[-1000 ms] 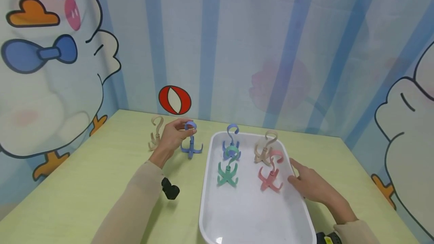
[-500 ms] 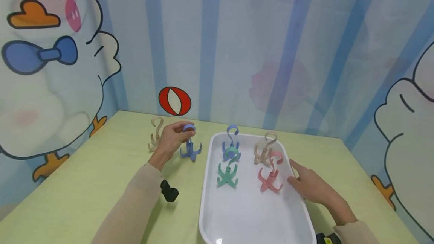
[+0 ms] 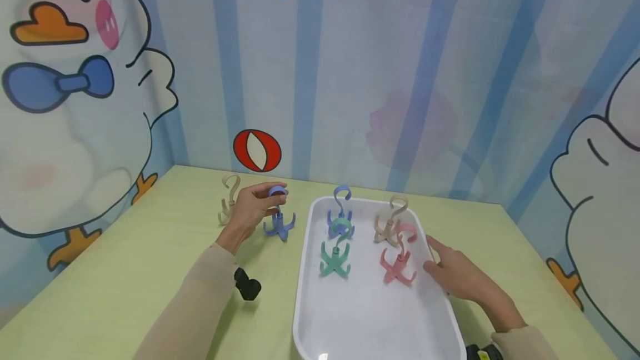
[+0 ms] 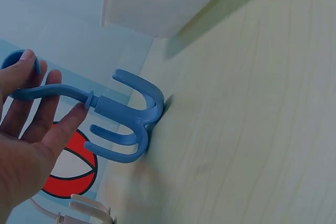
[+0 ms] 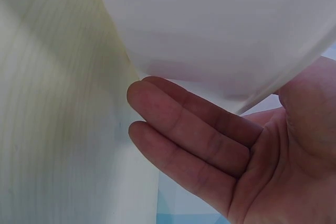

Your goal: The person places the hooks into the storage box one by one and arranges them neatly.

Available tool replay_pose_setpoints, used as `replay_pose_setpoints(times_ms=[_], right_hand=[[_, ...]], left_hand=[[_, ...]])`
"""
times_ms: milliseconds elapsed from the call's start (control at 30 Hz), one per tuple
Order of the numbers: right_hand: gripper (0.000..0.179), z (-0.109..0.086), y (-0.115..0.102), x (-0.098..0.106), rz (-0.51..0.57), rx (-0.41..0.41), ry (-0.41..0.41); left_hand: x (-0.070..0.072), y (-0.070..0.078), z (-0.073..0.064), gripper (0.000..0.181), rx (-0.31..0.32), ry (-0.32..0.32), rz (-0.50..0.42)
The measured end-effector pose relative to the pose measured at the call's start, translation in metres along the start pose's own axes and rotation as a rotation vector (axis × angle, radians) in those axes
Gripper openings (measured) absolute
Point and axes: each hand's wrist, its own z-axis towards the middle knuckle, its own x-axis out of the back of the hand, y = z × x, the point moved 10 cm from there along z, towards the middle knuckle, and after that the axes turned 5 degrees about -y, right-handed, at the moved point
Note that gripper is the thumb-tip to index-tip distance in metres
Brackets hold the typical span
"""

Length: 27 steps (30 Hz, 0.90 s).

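My left hand (image 3: 253,204) holds a blue four-pronged hanging hook (image 3: 279,226) by its curved upper part. In the left wrist view, my thumb lies by the curl and my fingers are along the neck of the blue hook (image 4: 123,114), prongs right at the tabletop. A beige hook (image 3: 230,199) of the same shape stands just left of that hand. My right hand (image 3: 457,271) grips the right rim of a white tray (image 3: 370,321), thumb over the edge. In the right wrist view, the fingers (image 5: 189,140) extend along the tray's outer wall.
Inside the tray, towards its far end, stand another blue hook (image 3: 341,224), a green hook (image 3: 335,260), a second beige hook (image 3: 387,229) and a pink hook (image 3: 398,268). The pale yellow-green table (image 3: 120,271) ends at a printed cloth backdrop (image 3: 345,71).
The blue hook in my left hand has turned about its neck, its prongs shifting slightly left. My right hand and the tray stay where they were.
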Motion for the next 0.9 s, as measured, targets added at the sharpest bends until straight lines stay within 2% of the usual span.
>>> replay_pose_setpoints(times_ms=[233, 433, 900], right_hand=[[0.071, 0.001, 0.002, -0.001, 0.001, -0.006, -0.011], [0.071, 0.002, 0.003, -0.001, 0.001, -0.007, -0.012], [0.071, 0.002, 0.002, -0.002, 0.008, -0.009, -0.021]], left_hand=[[0.002, 0.0, -0.001, 0.037, 0.013, -0.032, -0.015], [0.001, 0.006, -0.003, 0.036, -0.014, -0.071, -0.017], [0.005, 0.013, -0.012, 0.037, -0.028, -0.079, -0.017]])
